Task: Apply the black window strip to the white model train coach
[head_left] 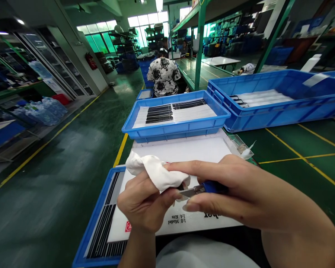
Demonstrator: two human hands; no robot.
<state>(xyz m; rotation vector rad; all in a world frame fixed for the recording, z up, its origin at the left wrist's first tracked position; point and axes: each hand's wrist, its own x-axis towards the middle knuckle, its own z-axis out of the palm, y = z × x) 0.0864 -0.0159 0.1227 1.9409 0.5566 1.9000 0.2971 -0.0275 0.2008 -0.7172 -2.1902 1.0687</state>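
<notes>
My left hand [145, 201] is closed around a bunched white cloth [159, 171], with a small dark piece just showing at the cloth's right end. In my right hand [226, 186] is a utility knife [212, 187] with a blue handle. Its metal blade points left and meets the tip of my left thumb beside the cloth. My right index finger rests on the cloth. Both hands are above a white printed board [195, 223], whose lettering appears upside down. What the cloth wraps is mostly hidden.
A blue tray [173, 130] of thin black strips on white sheets sits ahead. Another blue tray [92, 219] with strips lies lower left, partly under the board. At right stand a large blue bin [279, 115] and a clear box [241, 147]. A person [163, 76] sits beyond.
</notes>
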